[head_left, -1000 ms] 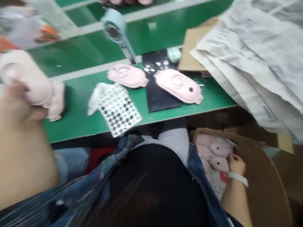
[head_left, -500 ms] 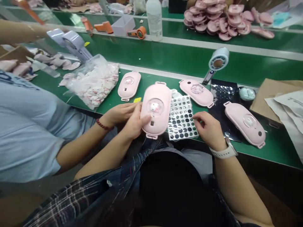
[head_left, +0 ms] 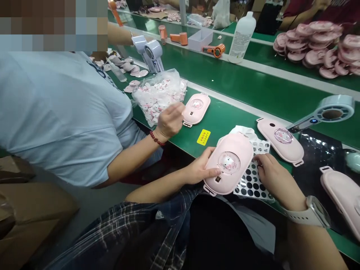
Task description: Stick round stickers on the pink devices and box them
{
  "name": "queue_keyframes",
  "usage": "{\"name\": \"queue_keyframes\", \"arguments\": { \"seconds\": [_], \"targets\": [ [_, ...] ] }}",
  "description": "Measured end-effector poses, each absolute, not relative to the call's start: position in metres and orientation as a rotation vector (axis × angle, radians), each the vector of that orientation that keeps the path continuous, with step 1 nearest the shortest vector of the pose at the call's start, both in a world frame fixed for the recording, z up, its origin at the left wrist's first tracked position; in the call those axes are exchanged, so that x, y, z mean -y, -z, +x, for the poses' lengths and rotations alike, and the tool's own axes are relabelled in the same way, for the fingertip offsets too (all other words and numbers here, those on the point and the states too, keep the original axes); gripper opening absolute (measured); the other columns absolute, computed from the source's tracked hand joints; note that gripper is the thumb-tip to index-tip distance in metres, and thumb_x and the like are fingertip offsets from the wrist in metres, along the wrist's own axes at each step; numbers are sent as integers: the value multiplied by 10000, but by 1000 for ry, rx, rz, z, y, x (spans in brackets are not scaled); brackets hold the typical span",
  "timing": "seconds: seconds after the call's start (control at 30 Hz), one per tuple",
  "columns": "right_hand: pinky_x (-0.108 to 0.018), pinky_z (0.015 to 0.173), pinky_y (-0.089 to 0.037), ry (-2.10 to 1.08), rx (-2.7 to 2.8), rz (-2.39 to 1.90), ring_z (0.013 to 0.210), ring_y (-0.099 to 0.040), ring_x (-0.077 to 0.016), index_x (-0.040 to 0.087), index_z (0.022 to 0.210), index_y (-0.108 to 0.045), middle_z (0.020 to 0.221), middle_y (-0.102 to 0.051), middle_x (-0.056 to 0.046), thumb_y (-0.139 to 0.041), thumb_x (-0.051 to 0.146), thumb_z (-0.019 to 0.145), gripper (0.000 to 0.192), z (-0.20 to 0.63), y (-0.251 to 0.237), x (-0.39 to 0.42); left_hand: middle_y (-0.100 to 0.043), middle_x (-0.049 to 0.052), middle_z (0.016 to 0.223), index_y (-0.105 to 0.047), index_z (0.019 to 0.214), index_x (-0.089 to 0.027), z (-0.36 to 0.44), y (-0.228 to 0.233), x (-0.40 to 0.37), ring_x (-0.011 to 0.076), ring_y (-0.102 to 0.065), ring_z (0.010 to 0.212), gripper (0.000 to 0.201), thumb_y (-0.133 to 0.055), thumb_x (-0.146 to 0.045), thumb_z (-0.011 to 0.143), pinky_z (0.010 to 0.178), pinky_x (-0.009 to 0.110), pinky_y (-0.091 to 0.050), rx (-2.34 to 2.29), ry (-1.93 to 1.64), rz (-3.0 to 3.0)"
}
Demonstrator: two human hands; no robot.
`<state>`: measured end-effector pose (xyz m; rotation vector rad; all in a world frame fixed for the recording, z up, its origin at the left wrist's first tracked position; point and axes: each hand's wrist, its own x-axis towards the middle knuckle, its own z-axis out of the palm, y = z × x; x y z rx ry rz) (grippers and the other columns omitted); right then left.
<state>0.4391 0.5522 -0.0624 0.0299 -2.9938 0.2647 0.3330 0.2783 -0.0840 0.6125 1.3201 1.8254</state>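
Note:
My left hand (head_left: 199, 168) is closed on a pink oval plastic casing (head_left: 240, 153), thumb on its front near a small dark square. A clear round window with a white-and-pink cartoon figure sits in its middle. The casing is tilted and covers part of a sheet of round black stickers (head_left: 254, 186). Over that sheet is my right hand (head_left: 277, 180), fingers curled with the tips together; whatever they pinch is too small to make out. Another pink casing (head_left: 281, 140) lies just beyond my right hand, and a further pink casing (head_left: 341, 198) is at the right edge.
A co-worker's hand (head_left: 170, 122) is at left, near a pink casing (head_left: 198, 108) and a bag of cartoon pieces (head_left: 161, 95). A yellow label (head_left: 203, 137) lies on the green bench. A handheld fan (head_left: 323, 112) stands at right; a white bottle (head_left: 242, 37) is behind.
The view has swung left. The co-worker's hand has drawn back from beside my left hand, exposing the yellow label. My right hand has come closer to the casing, over the sticker sheet.

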Motion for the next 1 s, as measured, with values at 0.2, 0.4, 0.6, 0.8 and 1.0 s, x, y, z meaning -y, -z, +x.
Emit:
{"name": "queue_keyframes", "arguments": {
  "seconds": [0.2, 0.4, 0.6, 0.8, 1.0],
  "targets": [
    [-377, 780, -522, -268, 3010, 23, 925, -654, -275, 163, 1113, -584, 1022, -652, -122, -419, 40, 914, 286, 439, 63, -549, -558, 143, 1396, -434, 1352, -228, 323, 92, -297, 366, -527, 1334, 781, -837, -575, 779, 1099, 493, -439, -1336, -1935, 591],
    [-362, 734, -500, -205, 3062, -53, 879, -644, -262, 162, 1049, -593, 1017, -645, -126, -419, 36, 919, 252, 437, 61, -546, -555, 147, 1410, -416, 1352, -218, 312, 97, -313, 363, -505, 1367, 790, -826, -586, 787, 1143, 510, -409, -1429, -1997, 548],
    [-357, 741, -490, -256, 3057, -60, 847, -629, -250, 181, 1002, -572, 991, -626, -109, -424, 45, 906, 223, 436, 59, -548, -567, 133, 1408, -440, 1331, -217, 310, 101, -314, 352, -510, 1361, 751, -804, -604, 802, 1136, 497, -412, -1491, -1984, 505],
    [-373, 792, -499, -382, 3053, -86, 867, -614, -260, 196, 972, -519, 952, -589, -100, -433, 49, 855, 207, 435, 56, -551, -552, 132, 1409, -437, 1342, -209, 312, 101, -313, 345, -505, 1355, 744, -785, -606, 818, 1151, 506, -398, -1540, -1988, 550],
    [-356, 732, -477, -560, 3042, -175, 817, -620, -241, 236, 902, -486, 905, -613, -65, -460, 131, 861, 116, 436, 51, -555, -549, 133, 1414, -429, 1363, -214, 313, 101, -313, 343, -506, 1351, 734, -763, -603, 838, 1151, 506, -391, -1565, -1969, 598]
  ]
}}
